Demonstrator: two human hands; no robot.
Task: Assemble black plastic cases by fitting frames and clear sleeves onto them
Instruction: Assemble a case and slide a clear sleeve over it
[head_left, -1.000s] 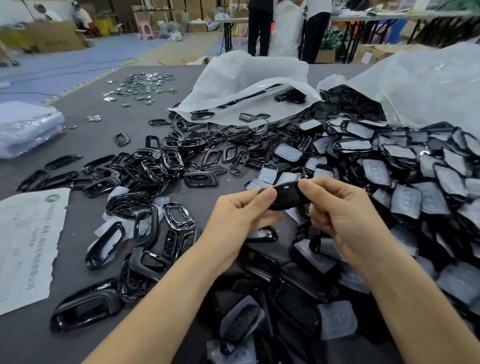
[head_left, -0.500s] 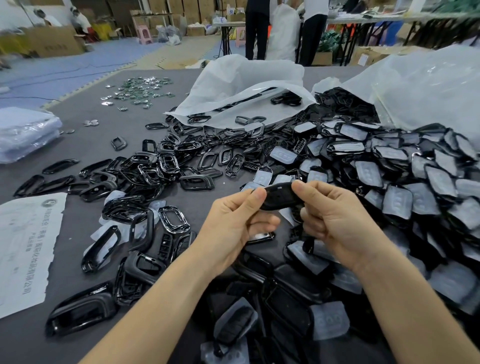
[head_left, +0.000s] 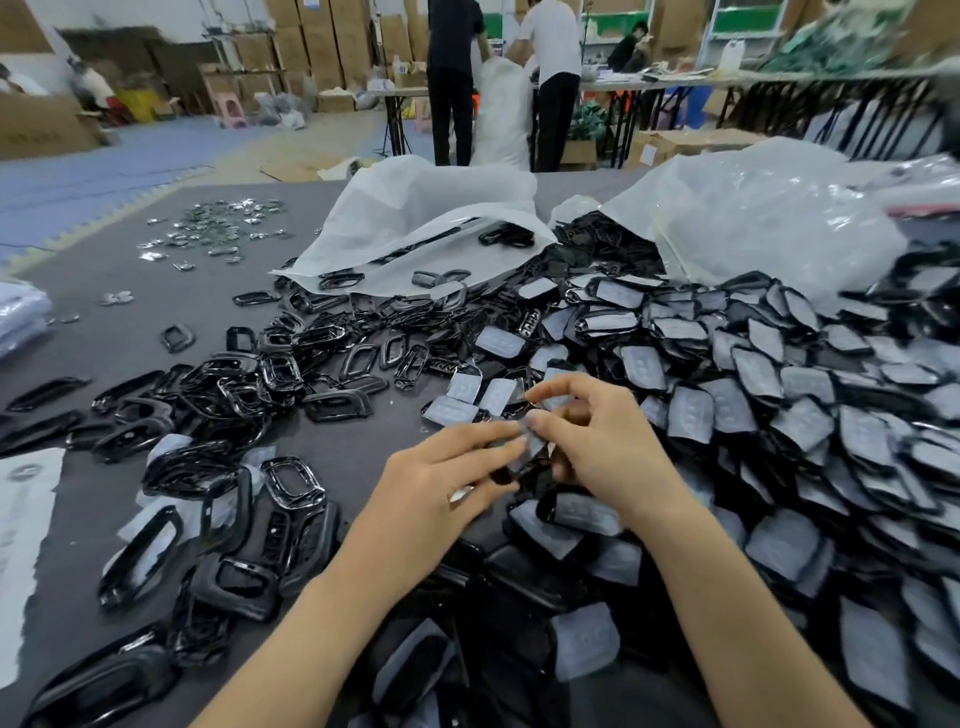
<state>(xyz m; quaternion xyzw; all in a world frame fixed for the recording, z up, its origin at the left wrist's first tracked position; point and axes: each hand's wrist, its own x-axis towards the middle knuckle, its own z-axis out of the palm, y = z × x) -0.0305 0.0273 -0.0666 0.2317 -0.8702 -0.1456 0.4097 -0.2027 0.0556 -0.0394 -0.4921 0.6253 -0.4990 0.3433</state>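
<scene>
Held at frame centre, above the matte grey worktop (head_left: 130, 322): glossy black case (head_left: 527, 460), motion-blurred, pinched between fingertips of left hand (head_left: 431, 488) and right hand (head_left: 602, 447); left of centre, shiny oval frames (head_left: 283, 371); right, heaped frosted clear sleeves (head_left: 691, 415); behind, crinkled white bags (head_left: 415, 213).

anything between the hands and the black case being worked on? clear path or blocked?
Nothing visible stands in the way. The left hand and right hand both pinch the black case directly, holding it between them above the pile of sleeved cases. Blur hides whether a sleeve or frame is on it.
</scene>
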